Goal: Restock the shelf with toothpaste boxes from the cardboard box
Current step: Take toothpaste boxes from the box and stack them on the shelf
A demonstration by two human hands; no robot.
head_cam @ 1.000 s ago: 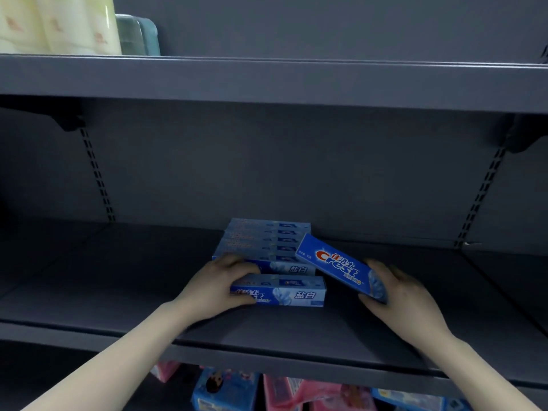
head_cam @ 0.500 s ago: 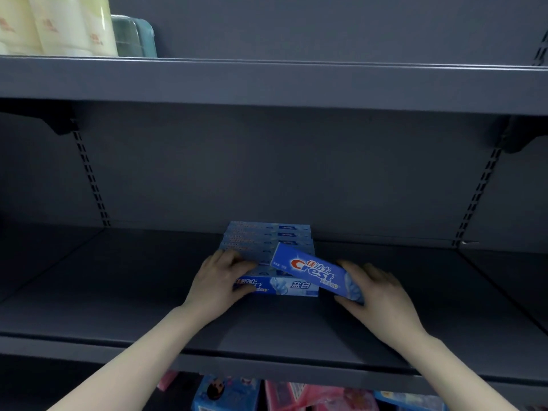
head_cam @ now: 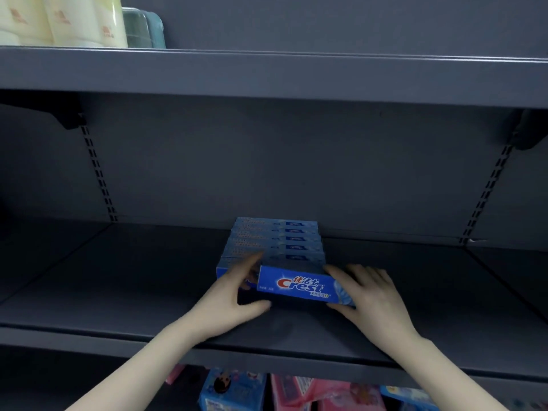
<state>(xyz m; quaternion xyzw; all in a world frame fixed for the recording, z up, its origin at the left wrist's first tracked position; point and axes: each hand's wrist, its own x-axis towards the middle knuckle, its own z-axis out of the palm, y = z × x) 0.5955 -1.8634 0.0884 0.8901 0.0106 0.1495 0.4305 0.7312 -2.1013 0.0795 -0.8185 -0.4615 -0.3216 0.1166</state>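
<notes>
Several blue toothpaste boxes (head_cam: 275, 238) lie in a row on the grey middle shelf (head_cam: 118, 292), running front to back. One more toothpaste box (head_cam: 296, 284) stands at the front of that row, with its Crest logo facing me. My right hand (head_cam: 367, 295) grips its right end, fingers on top and thumb underneath. My left hand (head_cam: 234, 295) reaches to the row's left end with straight fingers touching the front boxes and the thumb spread apart. The cardboard box is out of view.
The upper shelf (head_cam: 267, 72) overhangs close above, carrying pale yellow packs (head_cam: 59, 19) and a green-lidded container (head_cam: 145, 28) at its left. Below the middle shelf are blue (head_cam: 231, 390) and pink (head_cam: 311, 393) packages. Slotted uprights (head_cam: 98, 173) flank the bay.
My right hand has swung the Crest box from a slant to level and pushed it left against the front of the row. My left hand has loosened its grip on the previous box.
</notes>
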